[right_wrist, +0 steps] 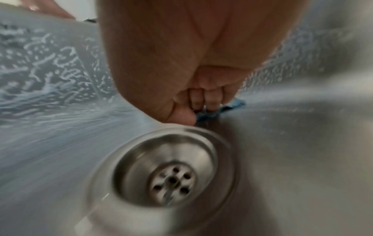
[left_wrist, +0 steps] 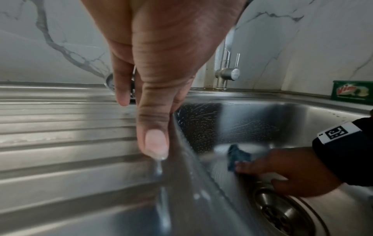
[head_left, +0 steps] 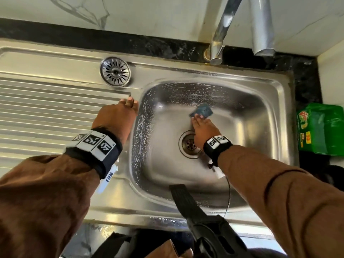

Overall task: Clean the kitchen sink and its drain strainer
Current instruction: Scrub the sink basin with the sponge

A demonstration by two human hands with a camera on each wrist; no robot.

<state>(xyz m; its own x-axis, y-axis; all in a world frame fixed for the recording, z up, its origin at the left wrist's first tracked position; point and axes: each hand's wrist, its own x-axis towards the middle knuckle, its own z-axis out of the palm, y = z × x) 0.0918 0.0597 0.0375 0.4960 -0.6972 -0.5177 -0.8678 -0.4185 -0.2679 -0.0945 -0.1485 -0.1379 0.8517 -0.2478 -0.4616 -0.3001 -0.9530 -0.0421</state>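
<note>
The stainless steel sink (head_left: 251, 127) has soapy streaks on its left and far walls. Its drain opening (head_left: 189, 145) (right_wrist: 171, 178) has no strainer in it. The round slotted strainer (head_left: 115, 71) lies on the rim behind the drainboard. My right hand (head_left: 200, 121) (right_wrist: 197, 103) is down in the basin just beyond the drain. Its curled fingers and thumb hold a blue scrub pad (head_left: 202, 109) (left_wrist: 239, 155) against the sink floor. My left hand (head_left: 129, 102) (left_wrist: 141, 111) rests with straight fingers on the basin's left rim and holds nothing.
The ribbed drainboard (head_left: 46, 112) fills the left side. A faucet (head_left: 221, 34) and a second spout (head_left: 262, 27) hang over the back rim. A green dish-soap box (head_left: 320, 127) stands on the dark counter at the right. A black strap (head_left: 186, 200) hangs over the near rim.
</note>
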